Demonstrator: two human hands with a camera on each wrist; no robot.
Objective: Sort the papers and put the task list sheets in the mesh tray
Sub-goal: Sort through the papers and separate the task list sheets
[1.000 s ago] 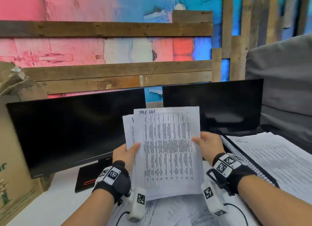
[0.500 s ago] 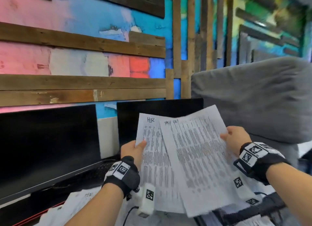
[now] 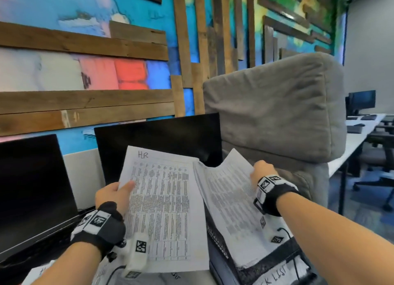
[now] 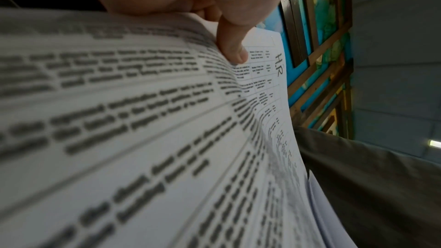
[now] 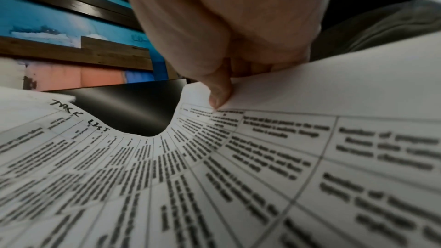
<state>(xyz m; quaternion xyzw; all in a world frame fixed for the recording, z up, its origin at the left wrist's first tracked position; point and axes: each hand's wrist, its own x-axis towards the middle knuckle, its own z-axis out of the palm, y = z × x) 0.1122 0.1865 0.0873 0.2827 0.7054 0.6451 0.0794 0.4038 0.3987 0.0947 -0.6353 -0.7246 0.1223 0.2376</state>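
The left hand (image 3: 113, 196) pinched the sheet headed HR (image 3: 164, 210) at its left edge, thumb on top. The right hand (image 3: 261, 172), reached forward, pinched the sagging task list sheet (image 3: 230, 197) over the mesh tray (image 3: 219, 240).

A white sheet headed "HR" (image 3: 164, 208) in handwriting stands nearly upright in the lower middle of the head view, covered by a printed table, with more sheets behind it. To its right, the task list sheet (image 3: 230, 201) slants toward the lower right, its top edge sagging into a curve (its handwritten heading shows only in the right wrist view). Below it, at the lower right, sits the black mesh tray (image 3: 221, 244), holding another sheet (image 3: 275, 278) marked "LIST".
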